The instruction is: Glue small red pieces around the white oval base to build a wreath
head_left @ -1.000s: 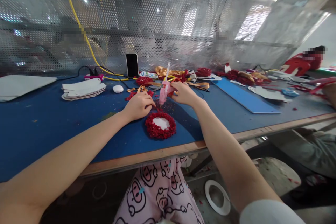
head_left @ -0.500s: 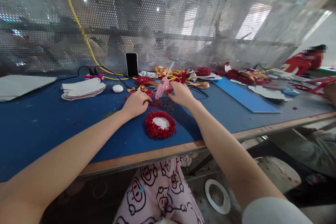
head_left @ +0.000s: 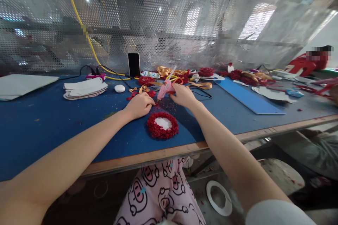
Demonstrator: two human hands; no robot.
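while the pink glue gun [head_left: 164, 90] is held by its grip in the right hand [head_left: 183, 94], just above the middle of the frame, its nozzle is pointed down and left, close to the fingertips of the left hand [head_left: 140, 105]. the left hand is rested on the blue table [head_left: 52, 119] with its fingers bent; whether anything is pinched there cannot be told. from the top of the glue gun a pale stick [head_left: 173, 71] is seen jutting.

below the hands, at the centre of the frame, a round piece [head_left: 163, 123] is laid flat, its white middle surrounded by a ruffled red border. in the middle left, folded white sheets [head_left: 85, 89] are stacked, and near them a white oval object [head_left: 119, 88] is placed.

behind the hands, a white packet [head_left: 150, 75] with a blue-green print is lain beside the upright phone [head_left: 134, 64]; its contents are hidden and any writing is too small to be read. on the right side of the frame, a blue packet [head_left: 295, 92] is likewise seen, with its contents hidden and its markings unreadable.
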